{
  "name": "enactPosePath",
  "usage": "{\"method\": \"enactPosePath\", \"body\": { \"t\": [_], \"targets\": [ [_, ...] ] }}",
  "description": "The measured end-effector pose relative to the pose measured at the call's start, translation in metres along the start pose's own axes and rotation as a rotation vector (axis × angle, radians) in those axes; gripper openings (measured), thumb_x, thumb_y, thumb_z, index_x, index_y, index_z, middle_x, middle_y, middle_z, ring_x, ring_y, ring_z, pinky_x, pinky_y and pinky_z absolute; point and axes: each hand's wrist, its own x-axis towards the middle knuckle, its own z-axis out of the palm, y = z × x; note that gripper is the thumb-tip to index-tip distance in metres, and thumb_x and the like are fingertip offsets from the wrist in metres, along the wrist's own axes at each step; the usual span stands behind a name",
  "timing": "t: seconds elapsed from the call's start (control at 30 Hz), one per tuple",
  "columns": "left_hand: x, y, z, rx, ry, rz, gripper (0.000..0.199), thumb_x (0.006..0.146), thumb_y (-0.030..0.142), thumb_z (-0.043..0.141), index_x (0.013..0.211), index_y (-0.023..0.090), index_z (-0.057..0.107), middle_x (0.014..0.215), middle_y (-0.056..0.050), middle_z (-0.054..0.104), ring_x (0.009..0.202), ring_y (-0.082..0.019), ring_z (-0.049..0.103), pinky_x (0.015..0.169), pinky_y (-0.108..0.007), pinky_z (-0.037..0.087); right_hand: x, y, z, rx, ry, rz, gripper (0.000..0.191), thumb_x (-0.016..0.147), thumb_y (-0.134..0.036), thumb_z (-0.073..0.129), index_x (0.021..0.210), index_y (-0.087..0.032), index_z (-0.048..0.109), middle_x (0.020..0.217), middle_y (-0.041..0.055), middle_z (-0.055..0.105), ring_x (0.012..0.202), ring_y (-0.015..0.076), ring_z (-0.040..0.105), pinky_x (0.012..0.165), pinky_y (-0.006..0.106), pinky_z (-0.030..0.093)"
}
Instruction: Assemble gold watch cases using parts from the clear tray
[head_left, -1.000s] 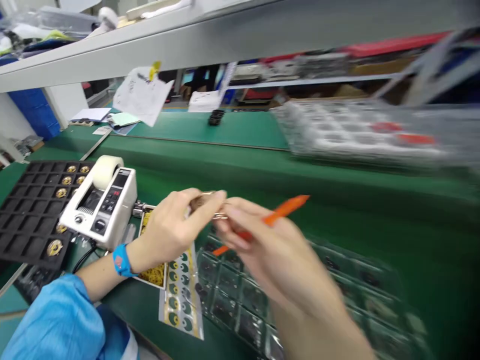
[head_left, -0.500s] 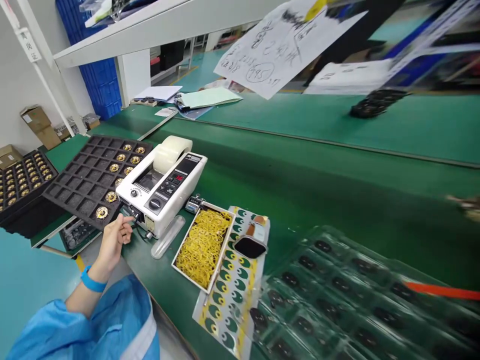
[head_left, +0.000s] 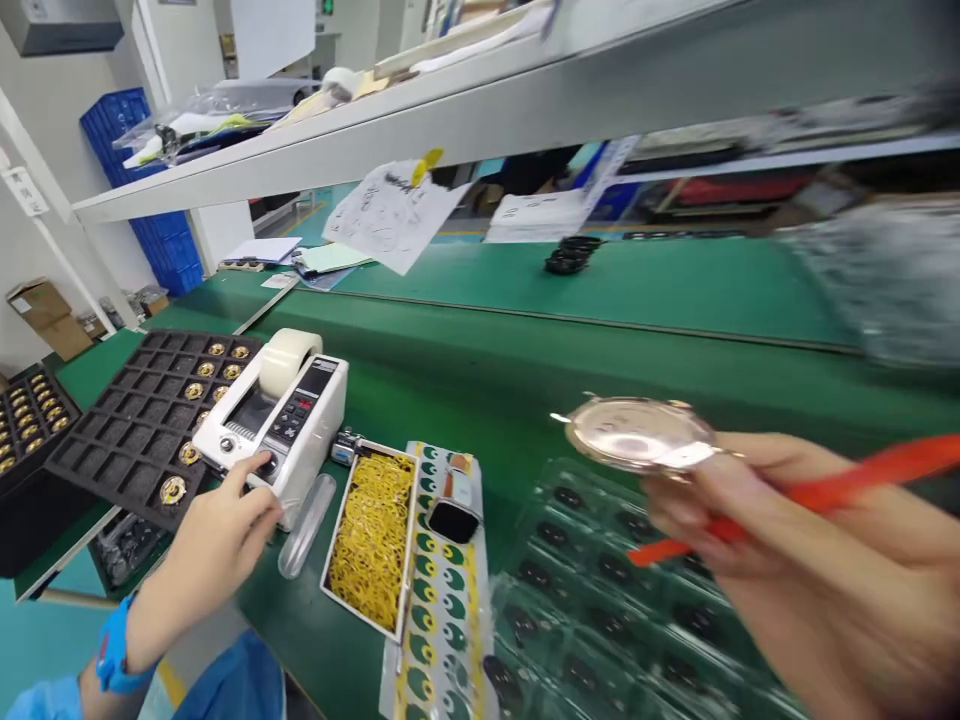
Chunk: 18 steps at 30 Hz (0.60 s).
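Right hand (head_left: 795, 545) in a pinch on rose-gold case (head_left: 634, 430), orange tool (head_left: 885, 472) cropped, partly hidden.

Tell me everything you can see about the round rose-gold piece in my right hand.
The round piece is shiny, rose-gold and looks metallic, with a smooth, reflective face and small projections around its rim. It is raised off the green bench and tilted, so its face shows as a narrow oval. Your right hand pinches it at one edge. Its underside is hidden, and blur hides any fine markings.
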Motion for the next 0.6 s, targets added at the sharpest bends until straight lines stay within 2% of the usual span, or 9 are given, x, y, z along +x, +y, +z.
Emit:
{"method": "enactPosePath", "body": {
  "t": [0.1, 0.17, 0.2, 0.3, 0.4, 0.5, 0.6],
  "targets": [
    [0.011, 0.017, -0.01, -0.094, 0.084, 0.079, 0.022, 0.094, 0.019, 0.049, 0.074, 0.022, 0.058, 0.113, -0.01, 0.067, 0.085, -0.022, 0.065, 0.057, -0.027, 0.041, 0.002, -0.02, -0.003, 0.15, -0.035, 0.402, 0.032, 0.078, -0.054, 0.075, 0.071, -0.023, 0.068, 0.068, 0.0036, 0.06, 0.055, 0.013, 0.055, 0.046, 0.03, 0.042],
    [0.022, 0.034, -0.012, -0.278, 0.158, 0.168, 0.021, 0.094, 0.018, 0.052, 0.074, 0.022, 0.056, 0.097, -0.006, 0.065, 0.088, -0.02, 0.061, 0.059, -0.025, 0.039, 0.001, -0.034, 0.001, 0.204, -0.027, 0.578, 0.038, 0.073, -0.06, 0.075, 0.075, -0.024, 0.064, 0.073, 0.002, 0.057, 0.063, 0.014, 0.053, 0.055, 0.029, 0.044],
    [0.029, 0.044, -0.011, -0.384, 0.157, 0.221, 0.02, 0.094, 0.018, 0.053, 0.074, 0.022, 0.055, 0.09, -0.004, 0.063, 0.084, -0.018, 0.058, 0.059, -0.025, 0.039, 0.001, -0.039, 0.004, 0.232, -0.054, 0.623, 0.041, 0.073, -0.062, 0.074, 0.076, -0.023, 0.063, 0.073, 0.0008, 0.055, 0.064, 0.0138, 0.051, 0.057, 0.029, 0.043],
    [0.054, 0.074, 0.003, -0.657, -0.004, 0.356, 0.02, 0.093, 0.02, 0.056, 0.073, 0.021, 0.055, 0.076, 0.001, 0.053, 0.071, -0.014, 0.049, 0.059, -0.025, 0.036, 0.002, -0.045, 0.011, 0.325, -0.19, 0.666, 0.045, 0.075, -0.064, 0.071, 0.076, -0.022, 0.058, 0.07, -0.0019, 0.049, 0.064, 0.0125, 0.046, 0.062, 0.027, 0.039],
    [0.078, 0.095, 0.022, -0.786, -0.107, 0.358, 0.022, 0.092, 0.022, 0.058, 0.07, 0.02, 0.057, 0.071, 0.002, 0.047, 0.067, -0.012, 0.043, 0.059, -0.026, 0.034, 0.001, -0.044, 0.013, 0.428, -0.326, 0.657, 0.043, 0.079, -0.061, 0.069, 0.075, -0.021, 0.055, 0.071, -0.0028, 0.045, 0.065, 0.0117, 0.042, 0.065, 0.027, 0.037],
    [0.094, 0.101, 0.033, -0.817, -0.122, 0.318, 0.023, 0.089, 0.022, 0.059, 0.066, 0.02, 0.058, 0.069, 0.003, 0.042, 0.064, -0.012, 0.039, 0.058, -0.026, 0.031, 0.0, -0.039, 0.013, 0.5, -0.414, 0.629, 0.041, 0.085, -0.057, 0.064, 0.073, -0.02, 0.052, 0.069, -0.0033, 0.043, 0.065, 0.0118, 0.04, 0.066, 0.027, 0.035],
    [0.1, 0.097, 0.034, -0.795, -0.136, 0.3, 0.023, 0.087, 0.022, 0.059, 0.064, 0.019, 0.058, 0.067, 0.004, 0.038, 0.063, -0.012, 0.037, 0.058, -0.027, 0.029, -0.001, -0.035, 0.012, 0.523, -0.43, 0.629, 0.04, 0.087, -0.056, 0.063, 0.074, -0.02, 0.052, 0.069, -0.0034, 0.043, 0.066, 0.0118, 0.04, 0.066, 0.027, 0.034]
  ]
}}
